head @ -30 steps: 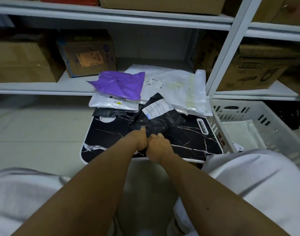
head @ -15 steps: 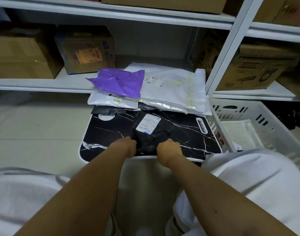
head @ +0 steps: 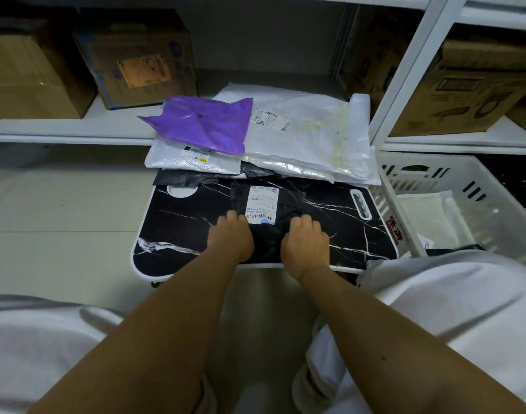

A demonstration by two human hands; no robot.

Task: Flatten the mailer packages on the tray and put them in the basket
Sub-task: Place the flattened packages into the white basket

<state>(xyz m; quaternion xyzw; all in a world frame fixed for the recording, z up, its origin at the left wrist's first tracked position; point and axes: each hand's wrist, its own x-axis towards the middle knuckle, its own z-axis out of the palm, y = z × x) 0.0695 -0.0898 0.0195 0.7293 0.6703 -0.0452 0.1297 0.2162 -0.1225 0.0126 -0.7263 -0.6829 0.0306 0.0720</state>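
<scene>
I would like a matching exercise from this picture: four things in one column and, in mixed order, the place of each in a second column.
Things:
1. black mailer
2. purple mailer
3. white basket
4. cardboard box with orange label

Places:
A. on the shelf, far left
B. under both hands, on the tray
C. right of the tray
D. on top of the pile at the tray's far edge

Pairs: 1-B, 2-D, 3-C, 4-A

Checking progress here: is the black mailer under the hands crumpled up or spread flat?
Mostly flat: the black mailer lies spread on the tray, label up, left hand and right hand pressing it.
</scene>
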